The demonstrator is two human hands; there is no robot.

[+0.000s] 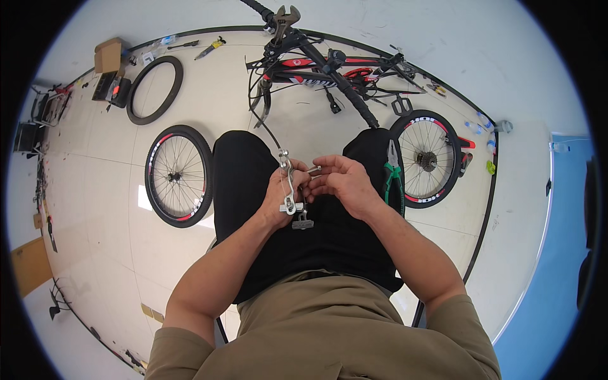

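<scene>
Over my lap, my left hand (276, 195) is closed on a silver bicycle brake caliper (291, 204). Its dark brake pad (303, 223) hangs at the lower end, and a black brake cable (272, 134) runs from its top toward the bike. With thumb and fingers, my right hand (348, 183) pinches a small silver bolt-like piece (315, 169) beside the caliper; its far end is hidden among the left fingertips. A pair of green-handled pliers (393, 174) lies on my right thigh.
Ahead stands a black and red bicycle frame (304, 79) with an adjustable wrench (285, 24) by its handlebar. Wheels lie at left (179, 176) and right (425, 158). A bare tyre (155, 90), an open cardboard box (111, 56) and a toolbox (118, 92) sit farther left.
</scene>
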